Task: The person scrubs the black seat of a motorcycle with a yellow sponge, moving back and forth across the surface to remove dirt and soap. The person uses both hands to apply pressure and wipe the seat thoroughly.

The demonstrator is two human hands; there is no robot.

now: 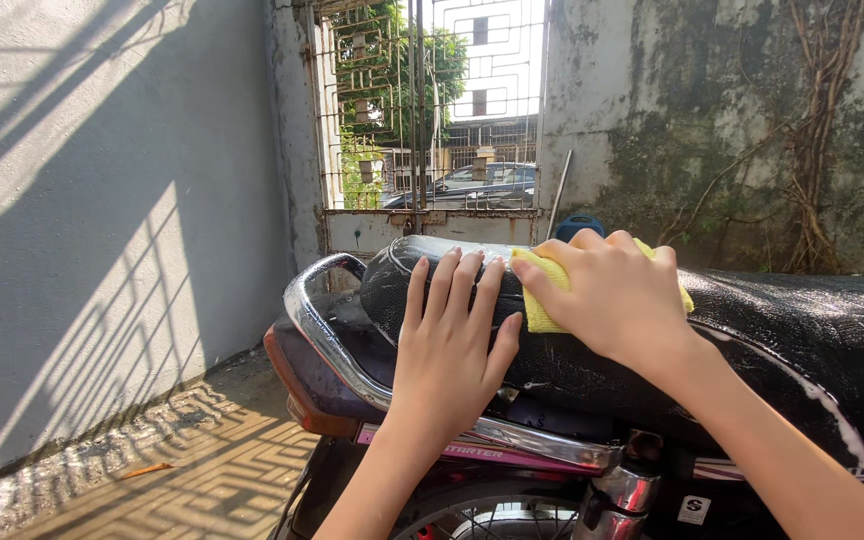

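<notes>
A sunlit grey wall [102, 200] and a patterned tile floor [202, 470] frame the left of the yard, where the chrome grab rail [317, 330] curls round the tail of a parked motorcycle. Your left hand [447, 350] lies flat and open on the rear of the black motorcycle seat [802, 340], fingers spread and pointing away from you, gripping nothing and bracing the bike. Just to its right, your right hand [612, 300] is closed over a folded yellow cloth [540, 300], pressing it onto the top of the seat; only the cloth's near edge and a far corner show past the fingers. The seat is wet, with streaks of suds shining along its right side. Beyond it stand a barred metal gate [432, 110] and a stained, root-covered wall [752, 120].

Judging by the lather, you are in the wiping step, 1 hand steadying and 1 hand scrubbing. The next stroke seems to call for firm, even pressure along the seat toward the soapy right end, with the left hand kept planted.
</notes>
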